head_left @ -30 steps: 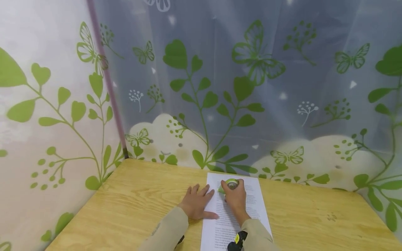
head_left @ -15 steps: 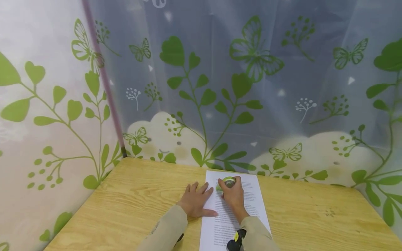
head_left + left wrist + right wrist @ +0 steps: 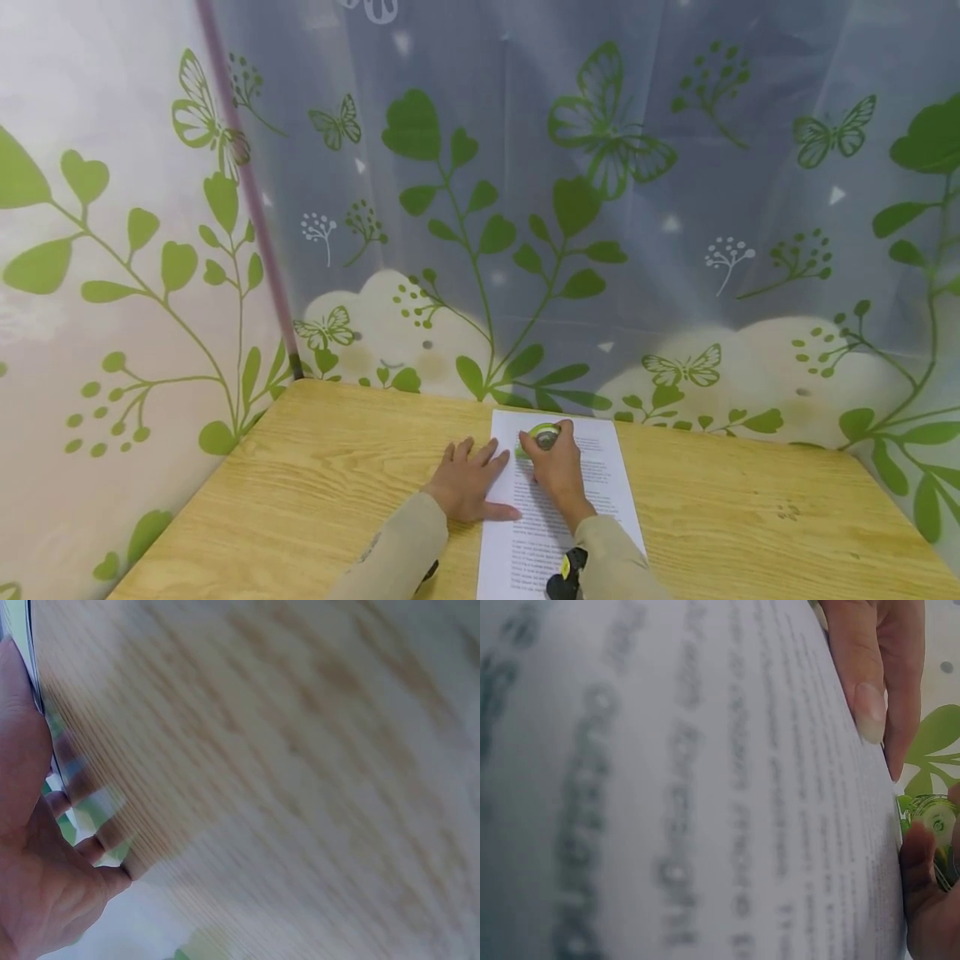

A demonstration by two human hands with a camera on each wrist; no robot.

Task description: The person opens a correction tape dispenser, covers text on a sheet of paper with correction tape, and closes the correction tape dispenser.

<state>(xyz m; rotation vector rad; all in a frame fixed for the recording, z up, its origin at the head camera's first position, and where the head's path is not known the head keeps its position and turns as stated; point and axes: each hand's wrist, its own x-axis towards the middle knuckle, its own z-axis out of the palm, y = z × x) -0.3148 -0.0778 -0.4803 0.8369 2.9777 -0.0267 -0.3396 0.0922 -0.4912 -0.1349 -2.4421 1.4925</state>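
Toward the far end of a printed sheet of paper (image 3: 501,554), my right hand (image 3: 561,479) grips a small round green correction tape (image 3: 546,435) between thumb and fingers. Its clear round reel (image 3: 936,814) shows in the right wrist view beside the right thumb (image 3: 919,859); its tip is hidden. My left hand (image 3: 463,485) lies spread at the sheet's left edge, thumb on the paper and the other fingers mostly over the wood. In the left wrist view this left hand (image 3: 45,877) is seen from the side, against the tabletop.
A wood-grain table (image 3: 337,467) carries the sheet. Behind it hangs a blue-grey curtain (image 3: 510,208) with leaves and butterflies, and a pale printed curtain (image 3: 97,333) closes the left side. A black wrist camera (image 3: 566,575) sits at the right cuff.
The right hand has shifted slightly left over the upper lines of text with the correction tape. The left hand stays in place on the sheet's edge; the head view has tilted slightly.
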